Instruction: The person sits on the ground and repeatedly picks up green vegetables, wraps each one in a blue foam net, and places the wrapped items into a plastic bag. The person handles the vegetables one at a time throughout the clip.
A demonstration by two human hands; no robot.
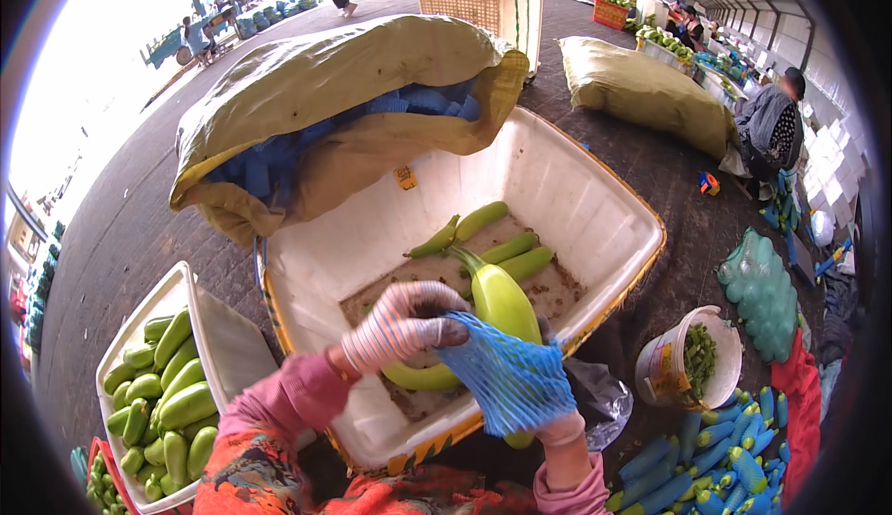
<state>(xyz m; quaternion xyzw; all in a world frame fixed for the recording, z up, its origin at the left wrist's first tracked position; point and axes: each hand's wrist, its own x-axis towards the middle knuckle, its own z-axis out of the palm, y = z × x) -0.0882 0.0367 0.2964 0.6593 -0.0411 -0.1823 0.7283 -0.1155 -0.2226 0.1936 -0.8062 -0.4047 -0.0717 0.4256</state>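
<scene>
My left hand [395, 327], in a striped glove with dark fingertips, pinches the upper edge of a blue foam net sleeve [506, 376]. The net is stretched over my right hand [561, 429], whose fingers are mostly hidden by the mesh. A large pale green eggplant [504, 299] stands tilted behind the net, stem end up, its lower end past the tub's front rim; my right hand appears to grip it. Several more green eggplants [520, 264] lie on the dirty floor of the white foam tub [585, 204] in front of me.
A yellow sack [344, 55] of blue net sleeves leans on the tub's far rim. Left stands a white crate [218, 338] of green eggplants. Right are a white bucket [662, 366] with green trimmings and a pile of blue-netted eggplants [715, 455]. A person [771, 125] sits far right.
</scene>
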